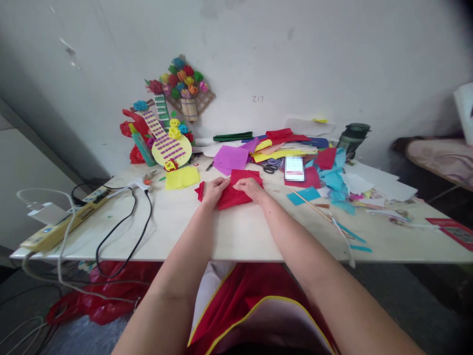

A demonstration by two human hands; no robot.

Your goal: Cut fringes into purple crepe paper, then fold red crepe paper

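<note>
On the white table, a red sheet of crepe paper (pixel 236 198) lies in front of me, creased and layered. My left hand (pixel 215 190) is closed on its left side, thumb and fingers pinched together. Close by on the right, my right hand (pixel 251 189) pinches the same red paper near its middle. A small folded red piece (pixel 200 191) pokes out left of my left hand. Behind that hand rests a yellow paper sheet (pixel 182 178). What lies between the fingertips is partly hidden.
Black scissors (pixel 270 169), a phone (pixel 294 168) and stacked coloured paper (pixel 284 148) sit behind. A wooden stick (pixel 310 203) and blue scraps lie right. Left are a power strip (pixel 66 228), glue gun (pixel 138 185), glue bottle (pixel 142 145) and paper-flower guitar (pixel 172 148).
</note>
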